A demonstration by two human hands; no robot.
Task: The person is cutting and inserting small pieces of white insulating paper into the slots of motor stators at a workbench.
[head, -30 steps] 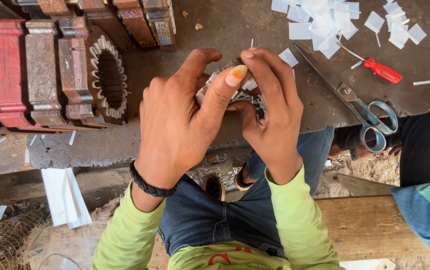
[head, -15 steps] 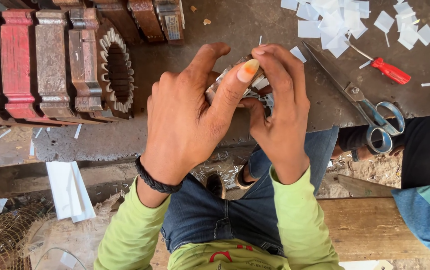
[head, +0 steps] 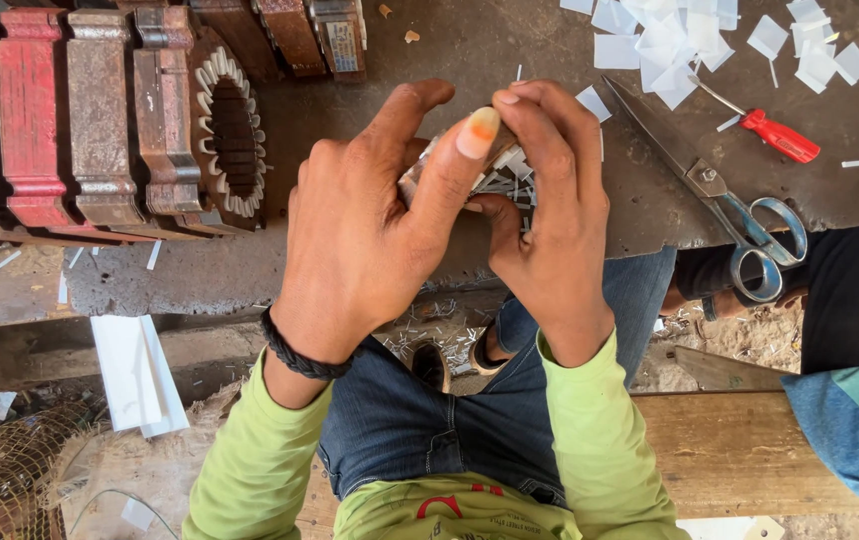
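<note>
Nearest the camera, green sleeves and blue jeans sit above a wooden bench (head: 750,450). Over the tabletop (head: 450,50) edge, the left hand (head: 360,230), a black braided band at its wrist, and the right hand (head: 550,220) close together around a small metal stator core (head: 495,175) stuffed with white paper slips, mostly hidden by the fingers; both pinch it. Beyond to the right lie scissors (head: 720,200), a red-handled screwdriver (head: 775,132) and white paper pieces (head: 670,40). Rusty stator housings (head: 100,120) line the far left.
</note>
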